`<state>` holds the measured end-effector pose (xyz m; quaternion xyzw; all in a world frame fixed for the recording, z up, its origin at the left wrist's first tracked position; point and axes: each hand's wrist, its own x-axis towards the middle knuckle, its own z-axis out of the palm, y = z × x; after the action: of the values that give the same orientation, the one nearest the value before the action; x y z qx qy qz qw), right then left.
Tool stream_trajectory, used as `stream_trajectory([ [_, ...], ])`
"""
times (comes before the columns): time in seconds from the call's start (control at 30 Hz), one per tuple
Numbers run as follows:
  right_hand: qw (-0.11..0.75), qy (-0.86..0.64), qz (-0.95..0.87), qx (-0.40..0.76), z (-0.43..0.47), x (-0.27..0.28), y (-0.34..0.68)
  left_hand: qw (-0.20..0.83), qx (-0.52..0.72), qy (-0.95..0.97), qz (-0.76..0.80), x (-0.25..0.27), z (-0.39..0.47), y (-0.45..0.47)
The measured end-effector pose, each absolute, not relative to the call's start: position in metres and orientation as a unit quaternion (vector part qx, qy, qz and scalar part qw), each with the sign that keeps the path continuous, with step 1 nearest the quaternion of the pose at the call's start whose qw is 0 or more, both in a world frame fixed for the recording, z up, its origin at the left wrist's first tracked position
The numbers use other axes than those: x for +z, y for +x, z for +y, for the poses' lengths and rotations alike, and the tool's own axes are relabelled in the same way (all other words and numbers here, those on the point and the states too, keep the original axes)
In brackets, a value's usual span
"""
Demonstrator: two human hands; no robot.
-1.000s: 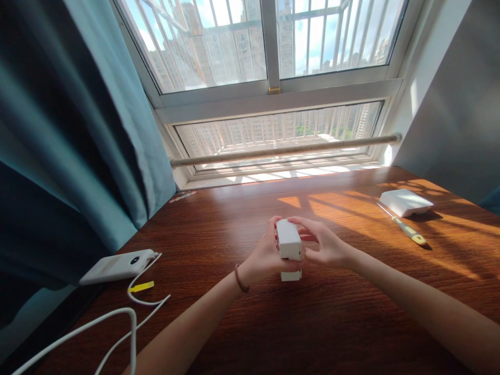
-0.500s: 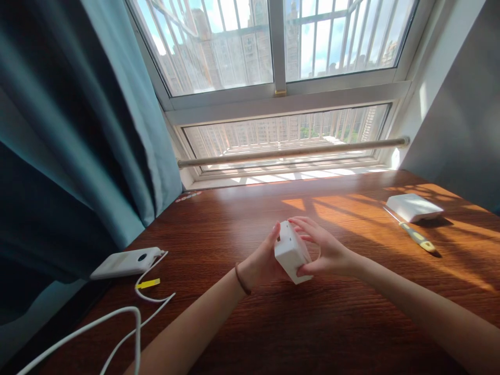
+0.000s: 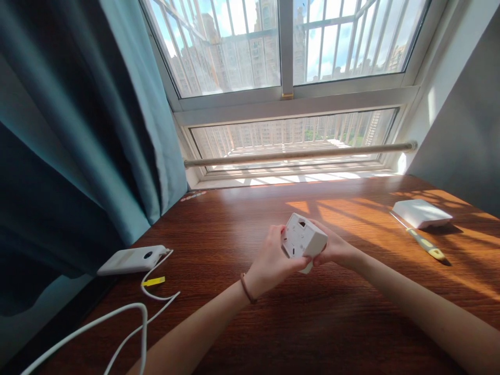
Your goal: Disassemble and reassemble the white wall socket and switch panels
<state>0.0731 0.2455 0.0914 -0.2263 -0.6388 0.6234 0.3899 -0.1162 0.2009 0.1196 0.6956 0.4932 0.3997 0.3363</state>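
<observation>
Between my two hands, a white plastic box (image 3: 303, 237) is held tilted above the table. Its face with small slots and a dark squarish opening is turned up towards me; what kind of device it is I cannot tell. My left hand (image 3: 272, 256) grips the left and lower edge, thumb along the near side. Closed on the right side is my right hand (image 3: 332, 247), its fingers partly hidden behind the box. To the right lie a screwdriver (image 3: 425, 244) with a yellow and grey handle and a second white plastic piece (image 3: 422, 212), close together.
A white power bank (image 3: 130, 261) with a white cable (image 3: 142, 330) and a yellow tag (image 3: 153, 281) lies at the left of the brown wooden table (image 3: 234, 219). A blue curtain (image 3: 128, 104) hangs at the left. Behind the table is a window with a horizontal rail (image 3: 300, 154).
Both hands have turned the white box, so its slotted face now shows instead of its plain side. My left thumb has moved to its near edge. The view has shifted slightly.
</observation>
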Motion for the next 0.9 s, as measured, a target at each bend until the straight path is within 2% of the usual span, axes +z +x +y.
stream_trajectory([
  [0.27,0.385,-0.21,-0.606,0.664,0.238,0.088,0.067,0.479,0.379,0.654,0.446,0.119,0.205,-0.114],
  [0.4,0.386,-0.237,-0.617,0.644,0.24,0.087,0.068,0.516,0.357,0.646,0.434,0.123,0.212,-0.116],
  [0.57,0.361,-0.257,-0.651,0.617,0.241,0.098,0.073,0.619,0.347,0.607,0.358,0.127,0.216,-0.118],
  [0.73,0.365,-0.296,-0.65,0.597,0.235,0.104,0.074,0.619,0.349,0.604,0.361,0.124,0.218,-0.117],
  [0.9,0.358,-0.309,-0.686,0.553,0.225,0.11,0.073,0.575,0.354,0.616,0.406,0.116,0.218,-0.116],
])
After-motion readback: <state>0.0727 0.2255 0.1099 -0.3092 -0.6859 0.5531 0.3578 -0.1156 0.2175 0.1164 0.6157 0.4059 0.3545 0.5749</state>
